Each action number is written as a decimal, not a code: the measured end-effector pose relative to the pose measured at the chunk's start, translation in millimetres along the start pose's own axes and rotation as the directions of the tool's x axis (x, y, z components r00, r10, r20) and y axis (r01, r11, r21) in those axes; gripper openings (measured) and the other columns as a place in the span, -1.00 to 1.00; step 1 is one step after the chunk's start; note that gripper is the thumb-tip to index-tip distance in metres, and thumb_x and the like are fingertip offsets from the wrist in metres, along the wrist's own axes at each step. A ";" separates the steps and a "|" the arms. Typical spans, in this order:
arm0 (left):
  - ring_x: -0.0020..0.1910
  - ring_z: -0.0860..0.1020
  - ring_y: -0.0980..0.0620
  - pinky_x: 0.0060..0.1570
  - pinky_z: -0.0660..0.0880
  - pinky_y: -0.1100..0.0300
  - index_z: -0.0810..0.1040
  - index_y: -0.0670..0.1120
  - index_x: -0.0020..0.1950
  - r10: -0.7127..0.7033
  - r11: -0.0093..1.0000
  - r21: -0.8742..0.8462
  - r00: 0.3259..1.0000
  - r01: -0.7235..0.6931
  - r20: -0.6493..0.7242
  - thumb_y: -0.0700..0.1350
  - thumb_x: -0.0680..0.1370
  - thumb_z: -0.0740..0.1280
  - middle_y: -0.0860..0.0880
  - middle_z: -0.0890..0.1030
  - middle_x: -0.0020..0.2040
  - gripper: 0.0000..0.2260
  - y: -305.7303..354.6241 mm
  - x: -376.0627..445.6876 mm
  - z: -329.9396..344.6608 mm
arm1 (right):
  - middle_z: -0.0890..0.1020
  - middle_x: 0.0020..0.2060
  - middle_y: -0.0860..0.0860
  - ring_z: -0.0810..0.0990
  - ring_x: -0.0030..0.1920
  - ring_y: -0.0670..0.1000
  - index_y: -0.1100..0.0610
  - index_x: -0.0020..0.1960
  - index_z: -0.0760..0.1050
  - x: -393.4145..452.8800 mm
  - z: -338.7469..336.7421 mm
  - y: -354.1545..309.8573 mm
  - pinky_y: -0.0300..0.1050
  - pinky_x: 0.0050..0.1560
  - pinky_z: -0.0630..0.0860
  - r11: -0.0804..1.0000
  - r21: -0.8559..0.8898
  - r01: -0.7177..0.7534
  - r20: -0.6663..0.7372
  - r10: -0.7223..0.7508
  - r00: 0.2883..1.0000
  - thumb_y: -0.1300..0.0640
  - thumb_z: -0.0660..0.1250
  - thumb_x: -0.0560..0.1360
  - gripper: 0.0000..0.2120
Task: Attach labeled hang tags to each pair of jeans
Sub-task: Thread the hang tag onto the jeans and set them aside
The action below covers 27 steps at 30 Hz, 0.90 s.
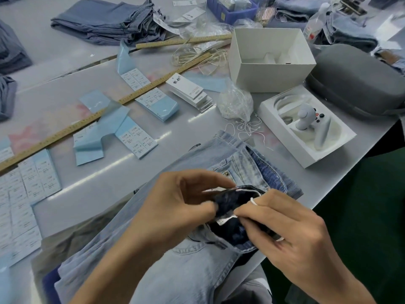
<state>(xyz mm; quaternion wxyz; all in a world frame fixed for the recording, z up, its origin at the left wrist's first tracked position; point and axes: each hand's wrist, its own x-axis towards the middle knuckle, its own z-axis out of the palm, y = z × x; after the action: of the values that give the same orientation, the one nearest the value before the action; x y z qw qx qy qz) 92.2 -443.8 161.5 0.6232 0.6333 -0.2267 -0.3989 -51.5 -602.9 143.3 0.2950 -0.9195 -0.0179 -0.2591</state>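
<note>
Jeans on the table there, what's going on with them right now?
A person is working at the waistband of light blue jeans lying at the table's edge. The left hand pinches the dark inner waistband, and the right hand holds a white string there. Hang tags sit stacked farther back, unattached.

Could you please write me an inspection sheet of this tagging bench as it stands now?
Surface: grey table, glossy.
Job's things: light blue jeans at the near edge; white string at the waistband; stack of hang tags; label sheets.
Clutter: wooden rulers, open white box, bag of strings, grey case, tray with a controller.
Fingers: left hand and right hand both pinch the waistband; string loops over a right finger.
Cables: nothing seen.
Surroundings: folded jeans, blue bin.
</note>
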 end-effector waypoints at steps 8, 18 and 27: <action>-0.04 0.59 0.11 -0.18 0.48 0.24 0.58 0.04 -0.26 0.310 0.786 0.597 0.937 -0.160 -0.158 -0.26 0.41 0.33 0.16 0.57 -0.01 -0.81 -7.4 -5.2 10.5 | 0.61 -0.18 0.08 0.56 -0.21 0.10 0.30 -0.02 0.68 -0.6 8.1 -0.7 -0.06 -0.17 0.53 0.994 -0.085 0.064 0.031 -0.062 0.998 0.29 0.43 0.56 -0.92; 0.03 0.48 0.26 -0.03 0.48 0.20 0.40 0.31 0.12 0.131 0.575 0.818 0.989 -0.025 -0.062 0.45 0.36 0.02 0.39 0.49 0.09 -0.55 7.1 -26.5 9.0 | 0.64 -0.17 0.06 0.63 -0.14 0.03 0.26 -0.05 0.69 7.7 10.5 -2.6 -0.08 -0.14 0.57 0.995 -0.081 -0.050 -0.044 0.047 0.998 0.27 0.43 0.55 -0.93; -0.19 0.64 0.13 -0.24 0.58 0.11 0.66 0.08 -0.16 0.513 0.707 0.629 0.846 -0.323 -0.142 -0.03 0.47 0.37 0.19 0.64 -0.16 -0.92 -19.4 -20.2 10.9 | 0.64 -0.16 0.03 0.63 -0.12 -0.01 0.25 -0.04 0.69 14.3 8.2 -9.1 -0.17 -0.09 0.56 0.993 -0.079 -0.091 -0.039 0.088 0.995 0.29 0.45 0.52 -0.94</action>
<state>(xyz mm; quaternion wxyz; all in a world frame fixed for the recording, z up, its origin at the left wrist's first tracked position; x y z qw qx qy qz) 67.9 -432.3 148.2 0.5004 0.7776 -0.3771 -0.0525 -37.0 -592.6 149.4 0.2691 -0.9259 0.0391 -0.2624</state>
